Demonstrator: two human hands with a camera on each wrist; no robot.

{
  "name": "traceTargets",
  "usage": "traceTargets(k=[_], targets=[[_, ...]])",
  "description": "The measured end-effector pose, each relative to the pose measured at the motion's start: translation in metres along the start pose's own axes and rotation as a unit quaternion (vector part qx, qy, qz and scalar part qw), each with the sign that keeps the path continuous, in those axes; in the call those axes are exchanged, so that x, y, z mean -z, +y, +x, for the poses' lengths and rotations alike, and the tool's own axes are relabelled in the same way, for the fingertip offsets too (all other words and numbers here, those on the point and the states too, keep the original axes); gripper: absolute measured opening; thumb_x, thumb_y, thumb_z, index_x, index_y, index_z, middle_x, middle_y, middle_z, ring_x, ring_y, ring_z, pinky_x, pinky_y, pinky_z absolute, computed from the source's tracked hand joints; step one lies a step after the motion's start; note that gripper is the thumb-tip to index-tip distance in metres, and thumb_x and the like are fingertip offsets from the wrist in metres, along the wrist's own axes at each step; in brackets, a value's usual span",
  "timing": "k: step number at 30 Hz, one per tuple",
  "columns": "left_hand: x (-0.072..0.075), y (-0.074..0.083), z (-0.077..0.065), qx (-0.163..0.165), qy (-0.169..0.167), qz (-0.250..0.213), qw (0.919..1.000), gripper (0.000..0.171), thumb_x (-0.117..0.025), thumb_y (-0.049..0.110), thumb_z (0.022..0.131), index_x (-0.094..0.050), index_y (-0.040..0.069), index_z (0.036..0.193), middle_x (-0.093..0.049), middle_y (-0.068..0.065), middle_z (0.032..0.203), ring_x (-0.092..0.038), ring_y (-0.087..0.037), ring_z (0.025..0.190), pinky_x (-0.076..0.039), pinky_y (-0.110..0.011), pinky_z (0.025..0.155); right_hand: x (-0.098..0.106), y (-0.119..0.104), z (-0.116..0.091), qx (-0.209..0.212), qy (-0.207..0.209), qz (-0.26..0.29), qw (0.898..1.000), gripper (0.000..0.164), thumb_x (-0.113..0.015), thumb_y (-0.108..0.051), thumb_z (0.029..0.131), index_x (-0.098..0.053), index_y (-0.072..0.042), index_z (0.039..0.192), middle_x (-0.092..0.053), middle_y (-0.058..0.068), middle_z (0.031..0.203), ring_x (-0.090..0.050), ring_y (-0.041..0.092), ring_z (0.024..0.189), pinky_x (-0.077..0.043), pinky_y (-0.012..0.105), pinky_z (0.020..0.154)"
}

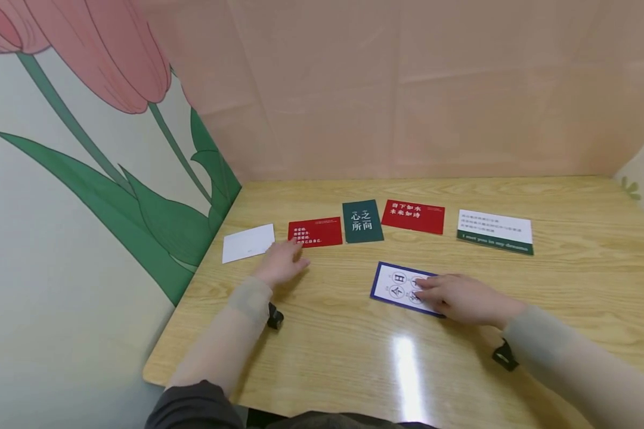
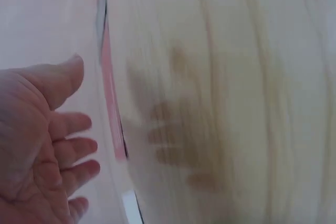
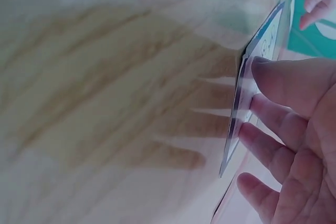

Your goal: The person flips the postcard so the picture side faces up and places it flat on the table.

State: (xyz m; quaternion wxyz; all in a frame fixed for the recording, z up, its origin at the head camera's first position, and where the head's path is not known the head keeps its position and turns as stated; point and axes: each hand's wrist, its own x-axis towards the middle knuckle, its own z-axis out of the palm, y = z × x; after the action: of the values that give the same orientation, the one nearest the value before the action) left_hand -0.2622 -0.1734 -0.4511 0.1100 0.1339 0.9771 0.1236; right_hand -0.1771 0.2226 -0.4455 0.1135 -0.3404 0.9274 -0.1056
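In the head view my right hand [image 1: 464, 298] rests its fingertips on a white card with a blue border [image 1: 389, 283] and large printed characters, which lies on the table. In the right wrist view the thumb and fingertips of this hand [image 3: 294, 124] touch the blue-bordered card [image 3: 270, 32]. My left hand [image 1: 281, 262] holds nothing; it hovers near a plain white card [image 1: 244, 243] and overlaps the corner of a red card [image 1: 322, 231] with white text. The left wrist view has that hand [image 2: 47, 145] loosely spread, its fingers slightly bent and its shadow on the wood.
Along the back of the wooden table [image 1: 333, 333] lie a dark green card [image 1: 363, 229], a second red card [image 1: 414, 221] and a white card with a green strip [image 1: 494, 231]. A pink cloth [image 1: 408, 89] hangs behind. At left stands a wall with painted tulips [image 1: 102, 238].
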Motion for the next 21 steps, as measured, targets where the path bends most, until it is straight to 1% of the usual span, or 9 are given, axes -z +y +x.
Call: traceTargets(k=[2, 4, 6, 9, 11, 15, 21], targets=[[0.002, -0.012, -0.001, 0.035, 0.002, 0.005, 0.9994, 0.066, -0.052, 0.045, 0.097, -0.039, 0.004, 0.146, -0.033, -0.017, 0.152, -0.025, -0.033, 0.142, -0.011, -0.053, 0.115, 0.001, 0.002, -0.003, 0.001, 0.000, -0.004, 1.000, 0.041, -0.066, -0.021, 0.091, -0.062, -0.021, 0.131, -0.054, 0.003, 0.138, -0.047, 0.032, 0.128, -0.037, 0.057, 0.102], [0.004, -0.024, -0.002, 0.071, 0.000, 0.008, 0.9974, 0.071, -0.050, 0.049, 0.096, -0.034, 0.004, 0.149, -0.028, -0.017, 0.154, -0.022, -0.034, 0.143, -0.008, -0.056, 0.114, 0.001, 0.004, -0.007, 0.001, -0.001, -0.006, 1.000, 0.041, -0.066, -0.020, 0.091, -0.062, -0.021, 0.131, -0.054, 0.004, 0.138, -0.048, 0.032, 0.128, -0.037, 0.057, 0.101], [0.005, -0.035, -0.004, 0.097, 0.000, 0.005, 0.9953, 0.074, -0.049, 0.051, 0.096, -0.029, 0.005, 0.151, -0.021, -0.019, 0.156, -0.018, -0.036, 0.144, -0.005, -0.059, 0.113, 0.002, 0.007, -0.012, -0.001, -0.001, -0.008, 1.000, 0.040, -0.066, -0.019, 0.091, -0.063, -0.021, 0.130, -0.055, 0.005, 0.138, -0.048, 0.033, 0.128, -0.037, 0.057, 0.101], [0.007, -0.048, -0.006, 0.128, -0.003, -0.004, 0.9918, 0.079, -0.048, 0.053, 0.095, -0.023, 0.005, 0.153, -0.014, -0.021, 0.157, -0.012, -0.039, 0.144, -0.002, -0.062, 0.111, 0.003, 0.011, -0.019, -0.005, 0.003, -0.012, 1.000, 0.039, -0.066, -0.017, 0.090, -0.064, -0.020, 0.129, -0.055, 0.006, 0.137, -0.048, 0.034, 0.127, -0.037, 0.057, 0.100], [0.008, -0.055, -0.009, 0.143, -0.005, -0.012, 0.9897, 0.080, -0.047, 0.054, 0.095, -0.020, 0.005, 0.153, -0.011, -0.023, 0.157, -0.009, -0.041, 0.144, 0.001, -0.063, 0.110, 0.004, 0.014, -0.023, -0.008, 0.005, -0.015, 1.000, 0.038, -0.066, -0.017, 0.090, -0.064, -0.020, 0.128, -0.055, 0.007, 0.137, -0.049, 0.036, 0.126, -0.038, 0.058, 0.100], [0.008, -0.066, -0.013, 0.168, -0.012, -0.016, 0.9855, 0.081, -0.044, 0.056, 0.095, -0.020, 0.005, 0.153, -0.010, -0.025, 0.157, -0.008, -0.043, 0.143, 0.003, -0.065, 0.109, 0.005, 0.021, -0.032, -0.019, 0.006, -0.012, 1.000, 0.037, -0.065, -0.016, 0.091, -0.065, -0.020, 0.127, -0.055, 0.009, 0.137, -0.048, 0.038, 0.126, -0.038, 0.059, 0.098], [0.007, -0.077, -0.017, 0.175, -0.025, -0.010, 0.9842, 0.079, -0.041, 0.056, 0.096, -0.025, 0.003, 0.151, -0.018, -0.026, 0.155, -0.013, -0.044, 0.142, 0.000, -0.067, 0.108, 0.005, 0.034, -0.049, -0.042, 0.003, -0.004, 0.999, 0.036, -0.065, -0.018, 0.091, -0.065, -0.020, 0.127, -0.054, 0.010, 0.138, -0.049, 0.040, 0.125, -0.039, 0.060, 0.097]])
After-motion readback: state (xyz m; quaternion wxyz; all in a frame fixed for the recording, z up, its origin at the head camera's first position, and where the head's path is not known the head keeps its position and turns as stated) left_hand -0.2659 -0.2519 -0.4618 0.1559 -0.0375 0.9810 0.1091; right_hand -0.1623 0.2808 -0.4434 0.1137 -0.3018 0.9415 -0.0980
